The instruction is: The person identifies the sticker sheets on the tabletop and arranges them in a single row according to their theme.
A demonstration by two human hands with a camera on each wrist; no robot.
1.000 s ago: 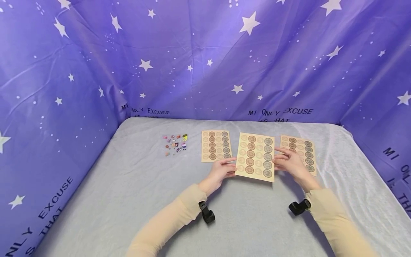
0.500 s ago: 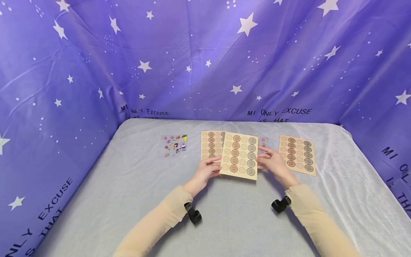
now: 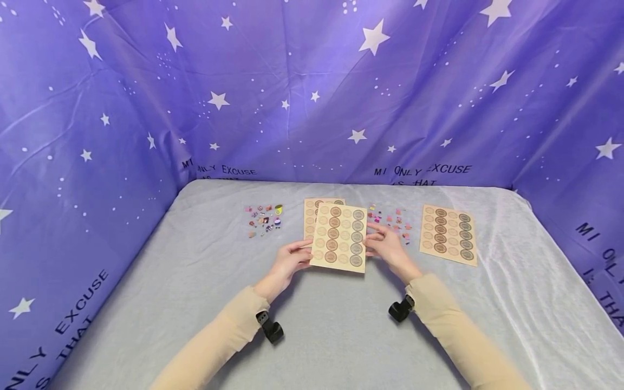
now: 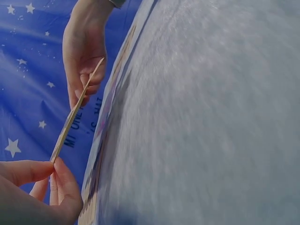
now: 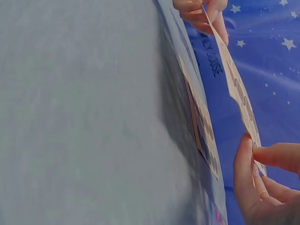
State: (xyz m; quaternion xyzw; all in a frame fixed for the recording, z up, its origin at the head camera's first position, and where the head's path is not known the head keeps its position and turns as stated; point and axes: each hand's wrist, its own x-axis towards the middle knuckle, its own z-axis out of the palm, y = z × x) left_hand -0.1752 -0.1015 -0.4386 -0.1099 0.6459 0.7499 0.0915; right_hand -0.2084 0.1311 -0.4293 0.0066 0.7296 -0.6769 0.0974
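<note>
A tan sticker sheet (image 3: 338, 238) printed with columns of round seals is held up off the table between both hands. My left hand (image 3: 286, 264) pinches its left edge between thumb and fingers, seen close in the left wrist view. At the right edge, my right hand (image 3: 390, 250) pinches it the same way; the right wrist view shows the sheet edge-on and slightly bowed. Partly hidden behind it lies a second tan sticker sheet (image 3: 309, 211) on the table. A third tan sticker sheet (image 3: 447, 234) lies flat to the right of my right hand.
A clear sheet of small colorful stickers (image 3: 265, 221) lies on the grey cloth-covered table (image 3: 341, 336) at the left. Another clear sheet of pink and red stickers (image 3: 398, 219) lies partly behind my right hand. A purple star-patterned curtain (image 3: 292, 81) surrounds the table.
Both hands have carried the held sticker sheet leftward, over the sheet lying behind it. The clear sheet of pink and red stickers and the right-hand tan sheet have come into fuller view.
</note>
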